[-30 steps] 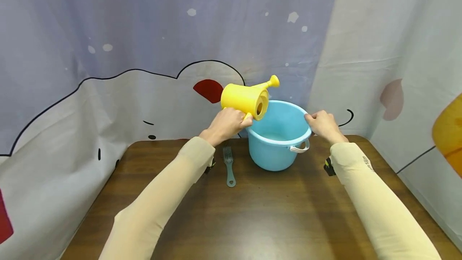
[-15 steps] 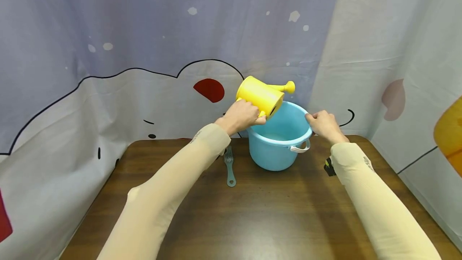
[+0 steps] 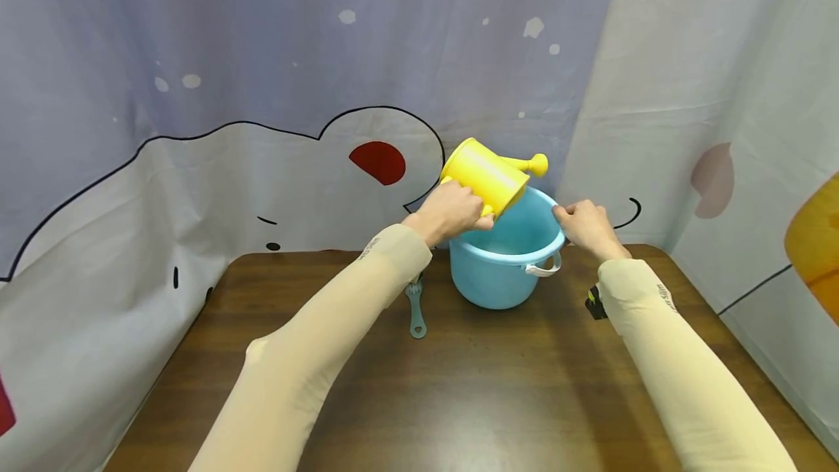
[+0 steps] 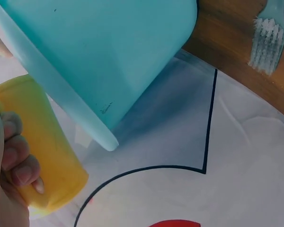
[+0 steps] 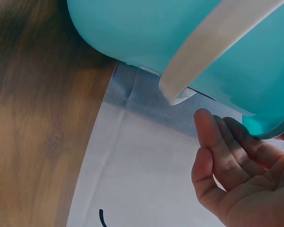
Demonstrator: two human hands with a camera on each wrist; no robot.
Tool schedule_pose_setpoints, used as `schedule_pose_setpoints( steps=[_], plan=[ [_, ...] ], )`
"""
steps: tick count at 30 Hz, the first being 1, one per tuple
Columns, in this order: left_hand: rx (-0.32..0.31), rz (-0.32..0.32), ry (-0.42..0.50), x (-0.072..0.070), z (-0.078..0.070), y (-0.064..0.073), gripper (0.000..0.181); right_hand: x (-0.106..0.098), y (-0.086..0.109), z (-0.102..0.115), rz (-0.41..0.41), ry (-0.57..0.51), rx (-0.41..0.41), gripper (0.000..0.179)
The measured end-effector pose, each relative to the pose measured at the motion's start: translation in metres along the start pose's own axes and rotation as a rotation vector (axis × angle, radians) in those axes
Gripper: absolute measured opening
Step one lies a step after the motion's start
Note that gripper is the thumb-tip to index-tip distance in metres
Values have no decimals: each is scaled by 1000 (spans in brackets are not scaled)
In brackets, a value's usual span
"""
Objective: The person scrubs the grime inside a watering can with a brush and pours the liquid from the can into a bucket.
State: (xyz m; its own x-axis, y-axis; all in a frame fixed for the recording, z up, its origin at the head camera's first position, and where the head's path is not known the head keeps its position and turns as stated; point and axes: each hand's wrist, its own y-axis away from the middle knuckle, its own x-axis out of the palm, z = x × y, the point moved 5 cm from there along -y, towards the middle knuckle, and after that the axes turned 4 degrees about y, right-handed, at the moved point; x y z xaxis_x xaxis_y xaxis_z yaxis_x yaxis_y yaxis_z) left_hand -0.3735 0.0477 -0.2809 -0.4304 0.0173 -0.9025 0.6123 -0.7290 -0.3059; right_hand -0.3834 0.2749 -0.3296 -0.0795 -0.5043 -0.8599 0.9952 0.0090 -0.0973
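Observation:
My left hand (image 3: pixel 451 211) grips the handle of a yellow watering can (image 3: pixel 488 175). The can is tilted over the left side of a light-blue bucket (image 3: pixel 494 279), its top opening turned down toward the inside and its spout pointing right. In the left wrist view, curled fingers (image 4: pixel 19 151) wrap the can's handle beside the bucket's rim. My right hand (image 3: pixel 585 224) holds the bucket's rim at the right, thumb over the top. The right wrist view shows its fingers bent beneath the rim (image 5: pixel 279 130). The bucket stands upright; its contents are hidden.
A blue-green brush (image 3: pixel 416 315) with pale bristles lies left of the bucket, partly under my left sleeve. The bucket's white handle (image 3: pixel 545 266) hangs down at its front right. Behind the wooden table (image 3: pixel 459 399) hangs a printed curtain (image 3: pixel 295 188).
My left hand has moved right with the watering can, tipping it further down over the bucket. My left sleeve now covers part of the brush. The right hand and bucket have stayed put.

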Motion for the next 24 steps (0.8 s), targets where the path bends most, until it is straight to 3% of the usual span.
schedule_pose_setpoints(
  steps=[11,24],
  plan=[
    [20,19,-40,-4,-1,-2,45,1,-1,1,0,-6,4,52],
    [98,19,-197,-10,-2,-2,42,1,-2,-3,14,-27,15,53]
  ],
)
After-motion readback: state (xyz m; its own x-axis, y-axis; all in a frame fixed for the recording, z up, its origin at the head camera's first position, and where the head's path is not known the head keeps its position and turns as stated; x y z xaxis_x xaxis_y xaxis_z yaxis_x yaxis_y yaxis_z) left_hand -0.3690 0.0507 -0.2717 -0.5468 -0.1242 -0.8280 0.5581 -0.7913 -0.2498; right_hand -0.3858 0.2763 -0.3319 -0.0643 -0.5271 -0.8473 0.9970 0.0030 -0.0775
